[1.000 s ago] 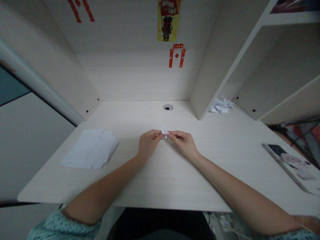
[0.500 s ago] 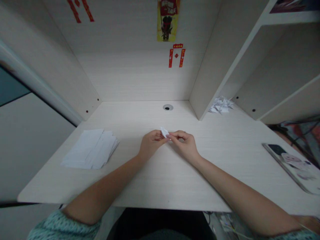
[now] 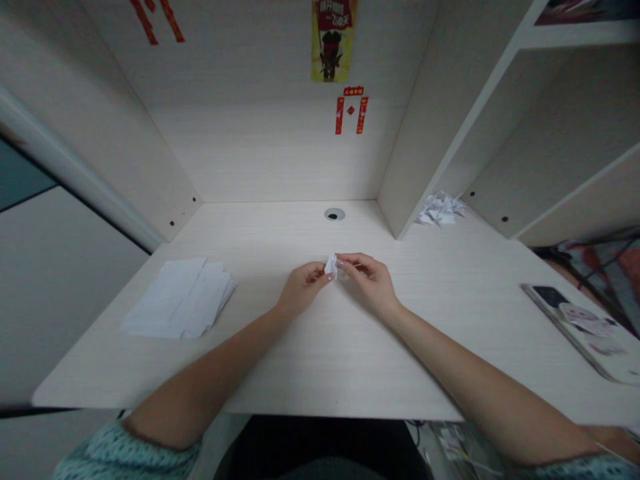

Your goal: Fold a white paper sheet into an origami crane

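Observation:
A small folded piece of white paper [image 3: 331, 265] is held up over the middle of the desk, between my two hands. My left hand [image 3: 303, 287] pinches its left and lower side between thumb and fingers. On the other side, my right hand [image 3: 370, 277] grips the paper's right edge with thumb and index finger. The exact folds are too small to make out. Left of my hands lies a spread stack of white paper sheets [image 3: 180, 300]. A heap of small folded white papers [image 3: 440, 209] sits at the back right, partly behind the upright divider.
The pale wooden desk [image 3: 300, 373] has a round cable hole [image 3: 335, 214] near its back panel. An upright divider [image 3: 425, 153] stands right of centre. A phone [image 3: 583, 330] lies at the right side. Red and yellow stickers [image 3: 334, 40] are on the back panel.
The folded paper has turned more upright between my fingers. My right fingers have shifted up to its upper right edge, and my left thumb now presses its lower part.

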A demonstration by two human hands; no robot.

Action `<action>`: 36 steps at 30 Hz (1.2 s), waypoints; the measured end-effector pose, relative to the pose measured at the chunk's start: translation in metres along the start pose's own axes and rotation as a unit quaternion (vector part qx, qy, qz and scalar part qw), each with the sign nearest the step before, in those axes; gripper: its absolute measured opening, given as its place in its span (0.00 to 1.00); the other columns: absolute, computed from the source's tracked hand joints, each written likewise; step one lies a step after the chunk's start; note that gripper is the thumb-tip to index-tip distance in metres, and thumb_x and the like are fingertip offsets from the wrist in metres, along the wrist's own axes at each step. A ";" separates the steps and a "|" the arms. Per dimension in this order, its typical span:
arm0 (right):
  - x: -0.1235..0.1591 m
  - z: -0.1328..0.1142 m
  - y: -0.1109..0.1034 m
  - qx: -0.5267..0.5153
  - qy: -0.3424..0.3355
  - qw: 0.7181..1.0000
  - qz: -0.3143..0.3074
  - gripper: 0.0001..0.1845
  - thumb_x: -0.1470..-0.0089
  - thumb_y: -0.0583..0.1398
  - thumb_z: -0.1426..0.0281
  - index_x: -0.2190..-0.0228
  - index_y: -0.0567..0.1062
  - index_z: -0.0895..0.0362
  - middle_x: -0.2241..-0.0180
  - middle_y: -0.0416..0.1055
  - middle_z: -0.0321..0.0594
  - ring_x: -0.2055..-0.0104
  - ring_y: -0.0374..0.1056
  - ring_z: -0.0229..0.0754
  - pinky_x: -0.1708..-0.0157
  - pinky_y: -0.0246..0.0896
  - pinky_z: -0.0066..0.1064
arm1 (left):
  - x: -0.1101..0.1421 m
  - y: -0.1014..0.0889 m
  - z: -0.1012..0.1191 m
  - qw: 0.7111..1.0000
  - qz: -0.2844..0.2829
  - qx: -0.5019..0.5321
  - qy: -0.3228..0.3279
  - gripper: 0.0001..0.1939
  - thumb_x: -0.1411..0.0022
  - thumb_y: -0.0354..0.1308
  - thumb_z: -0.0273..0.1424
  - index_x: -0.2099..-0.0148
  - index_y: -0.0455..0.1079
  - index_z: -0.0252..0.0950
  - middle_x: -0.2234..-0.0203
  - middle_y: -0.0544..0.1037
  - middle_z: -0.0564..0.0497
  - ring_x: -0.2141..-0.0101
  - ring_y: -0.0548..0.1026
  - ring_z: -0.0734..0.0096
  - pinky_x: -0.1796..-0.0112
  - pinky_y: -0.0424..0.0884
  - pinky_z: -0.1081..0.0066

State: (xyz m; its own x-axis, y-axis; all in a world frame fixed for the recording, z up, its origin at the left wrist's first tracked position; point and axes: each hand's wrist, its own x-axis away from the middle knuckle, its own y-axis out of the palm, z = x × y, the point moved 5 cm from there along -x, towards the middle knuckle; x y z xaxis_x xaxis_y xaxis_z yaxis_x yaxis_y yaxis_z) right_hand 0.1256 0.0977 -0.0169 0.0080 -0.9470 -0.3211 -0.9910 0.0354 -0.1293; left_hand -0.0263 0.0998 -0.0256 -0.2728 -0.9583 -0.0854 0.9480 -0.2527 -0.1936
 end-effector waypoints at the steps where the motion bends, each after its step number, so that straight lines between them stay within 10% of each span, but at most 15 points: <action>1: 0.000 0.000 0.000 0.003 -0.002 1.000 -0.001 0.12 0.51 0.62 0.62 0.66 0.79 0.54 0.63 0.77 0.42 0.62 0.71 0.43 0.62 0.63 0.34 | 0.000 0.000 0.000 1.000 -0.002 -0.012 0.003 0.14 0.47 0.59 0.40 0.66 0.72 0.33 0.74 0.75 0.51 0.72 0.71 0.72 0.69 0.65 0.74; 36: -0.003 0.014 0.000 -0.097 0.076 0.992 0.006 0.12 0.55 0.64 0.61 0.75 0.76 0.58 0.76 0.73 0.36 0.74 0.64 0.36 0.71 0.57 0.29 | 0.000 -0.002 -0.013 0.998 0.010 -0.007 -0.057 0.14 0.49 0.59 0.41 0.69 0.73 0.35 0.75 0.77 0.50 0.72 0.73 0.71 0.70 0.66 0.73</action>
State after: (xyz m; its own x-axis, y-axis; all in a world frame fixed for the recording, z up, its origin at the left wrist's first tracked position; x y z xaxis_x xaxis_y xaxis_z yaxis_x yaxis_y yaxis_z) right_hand 0.1271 0.1047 -0.0289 -0.0098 -0.9845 -0.1749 -0.9981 -0.0010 0.0614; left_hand -0.0296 0.1023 -0.0376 -0.2322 -0.9724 0.0229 0.9506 -0.2318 -0.2064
